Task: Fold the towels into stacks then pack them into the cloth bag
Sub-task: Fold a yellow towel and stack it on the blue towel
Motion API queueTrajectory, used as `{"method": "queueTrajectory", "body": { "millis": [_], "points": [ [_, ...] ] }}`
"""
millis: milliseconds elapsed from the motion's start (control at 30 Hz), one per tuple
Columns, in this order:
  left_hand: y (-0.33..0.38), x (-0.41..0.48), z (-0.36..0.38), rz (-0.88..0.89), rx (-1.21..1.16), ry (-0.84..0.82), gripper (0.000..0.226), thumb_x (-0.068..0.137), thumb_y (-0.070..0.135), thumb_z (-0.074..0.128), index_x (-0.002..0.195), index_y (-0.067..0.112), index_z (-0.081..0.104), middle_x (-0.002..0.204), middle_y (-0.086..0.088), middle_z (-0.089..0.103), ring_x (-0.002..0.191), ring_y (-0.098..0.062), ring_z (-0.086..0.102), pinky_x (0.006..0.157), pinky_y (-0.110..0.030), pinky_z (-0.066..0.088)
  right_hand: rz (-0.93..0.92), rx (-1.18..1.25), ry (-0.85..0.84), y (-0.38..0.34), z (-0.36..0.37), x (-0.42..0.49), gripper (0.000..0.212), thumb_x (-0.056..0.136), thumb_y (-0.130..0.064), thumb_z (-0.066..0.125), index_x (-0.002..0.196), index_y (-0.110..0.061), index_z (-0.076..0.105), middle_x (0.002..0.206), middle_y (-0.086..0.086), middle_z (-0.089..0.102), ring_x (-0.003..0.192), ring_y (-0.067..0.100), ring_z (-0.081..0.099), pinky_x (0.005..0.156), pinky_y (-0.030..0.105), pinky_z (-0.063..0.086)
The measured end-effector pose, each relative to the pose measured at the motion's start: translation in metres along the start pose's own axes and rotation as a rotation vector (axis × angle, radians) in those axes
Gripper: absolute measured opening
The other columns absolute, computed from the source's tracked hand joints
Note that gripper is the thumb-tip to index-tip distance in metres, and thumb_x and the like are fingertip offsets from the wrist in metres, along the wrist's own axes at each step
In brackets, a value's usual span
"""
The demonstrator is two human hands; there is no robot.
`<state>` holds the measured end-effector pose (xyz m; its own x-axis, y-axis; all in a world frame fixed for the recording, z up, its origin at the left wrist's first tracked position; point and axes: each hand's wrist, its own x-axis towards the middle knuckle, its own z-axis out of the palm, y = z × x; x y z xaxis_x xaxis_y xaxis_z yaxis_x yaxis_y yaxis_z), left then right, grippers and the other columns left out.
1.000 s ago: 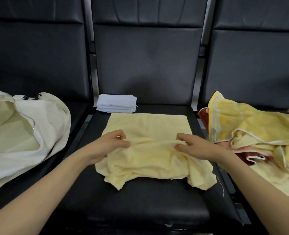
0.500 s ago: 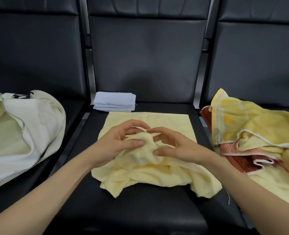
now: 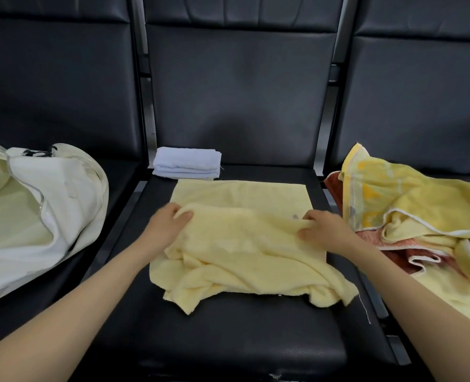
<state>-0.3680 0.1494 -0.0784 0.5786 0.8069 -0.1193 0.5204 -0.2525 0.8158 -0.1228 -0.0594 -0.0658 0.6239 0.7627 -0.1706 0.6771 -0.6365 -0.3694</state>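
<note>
While left hand [image 3: 167, 226], right hand [image 3: 323, 230] pinch yellow towel [image 3: 242, 244], black print [image 3: 35, 153] on cloth bag [image 3: 63, 194] unreadable.

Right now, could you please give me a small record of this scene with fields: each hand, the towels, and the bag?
left hand: grips the left end of a raised fold in the pale yellow towel
right hand: pinches the right end of the same fold
pale yellow towel: on the middle seat, far part flat, near part crumpled
white stack: folded towels, at the seat's back left corner
cloth bag: cream, on the left seat
unfolded towels: yellow and reddish pile on the right seat
</note>
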Motion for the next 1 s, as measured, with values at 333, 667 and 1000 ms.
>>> {"method": "queueTrajectory", "body": {
  "millis": [333, 667, 1000],
  "points": [
    [0.004, -0.015, -0.002, 0.033, 0.458, -0.329, 0.025, 0.083, 0.026, 0.068, 0.071, 0.017, 0.048, 0.075, 0.005, 0.05, 0.068, -0.009, 0.046, 0.056, -0.02, 0.034, -0.103, -0.131, -0.246, -0.018, -0.003, -0.014, 0.009, 0.088, -0.013, 0.054, 0.087, -0.022, 0.051, 0.088, -0.007, 0.053, 0.086, 0.017, 0.051, 0.063, 0.021, 0.037],
    [0.016, -0.02, -0.043, -0.143, -0.211, -0.338, 0.032, 0.067, 0.032, 0.084, 0.082, 0.012, 0.064, 0.082, -0.001, 0.071, 0.073, -0.013, 0.067, 0.063, -0.025, 0.051, 0.035, 0.352, -0.194, 0.005, -0.038, -0.03, 0.032, 0.092, -0.04, 0.059, 0.11, -0.014, 0.063, 0.108, -0.003, 0.062, 0.094, 0.007, 0.062, 0.077, 0.015, 0.047],
    [0.011, 0.011, -0.045, -0.275, -0.876, -0.181, 0.041, 0.084, 0.018, 0.067, 0.123, 0.004, 0.06, 0.113, -0.01, 0.068, 0.09, -0.016, 0.069, 0.067, -0.027, 0.059, 0.212, 0.981, 0.09, 0.005, -0.042, -0.014, 0.015, 0.085, -0.014, 0.07, 0.095, -0.007, 0.06, 0.084, 0.009, 0.065, 0.069, 0.018, 0.062, 0.056, 0.024, 0.054]
  ]
}}
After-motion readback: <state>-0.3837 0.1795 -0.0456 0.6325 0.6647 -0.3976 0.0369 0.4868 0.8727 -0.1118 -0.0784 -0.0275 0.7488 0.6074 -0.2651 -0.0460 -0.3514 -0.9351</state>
